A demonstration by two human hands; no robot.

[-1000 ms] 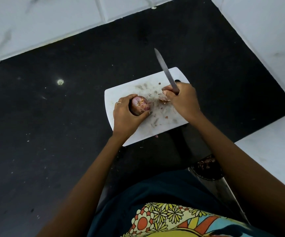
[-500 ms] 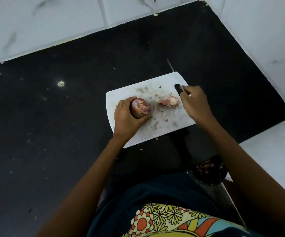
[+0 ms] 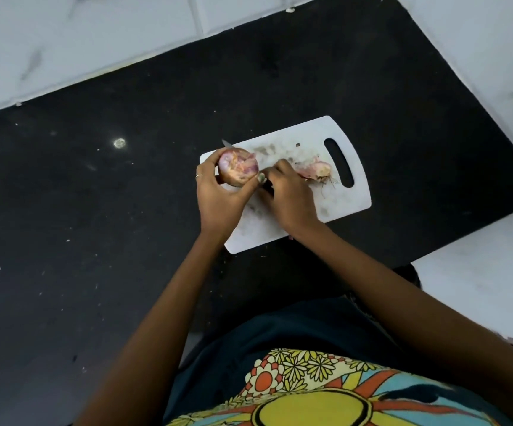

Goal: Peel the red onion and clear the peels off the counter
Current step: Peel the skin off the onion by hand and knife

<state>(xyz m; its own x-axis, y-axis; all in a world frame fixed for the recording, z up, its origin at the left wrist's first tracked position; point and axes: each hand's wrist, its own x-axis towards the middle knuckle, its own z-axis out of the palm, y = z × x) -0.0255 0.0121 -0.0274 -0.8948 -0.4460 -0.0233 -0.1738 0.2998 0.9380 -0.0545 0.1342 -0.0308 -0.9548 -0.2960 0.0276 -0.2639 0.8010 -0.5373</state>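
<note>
1. Papery skin over a firm, round body — that is how I judge the red onion (image 3: pixel 238 166): light, stiff enough to squeeze, yet slick wherever the outer layer is gone.
2. I would take hold around its sides and leave the cut face free, as the left hand (image 3: pixel 218 198) does now, fingers and thumb curled round it.
3. It sits raised over the near-left corner of the white cutting board (image 3: pixel 346 198), cut face towards me.
4. That face looks pale pink with purple streaks and yellowish patches; loose skin seems to cling at its edge.
5. My right hand (image 3: pixel 289 195) has its fingers curled close against the onion, apparently round a knife (image 3: pixel 226 144) — only the tip shows beyond the onion.
6. One cut-off end (image 3: pixel 318 171) with trailing roots lies on the board near the handle slot.
</note>
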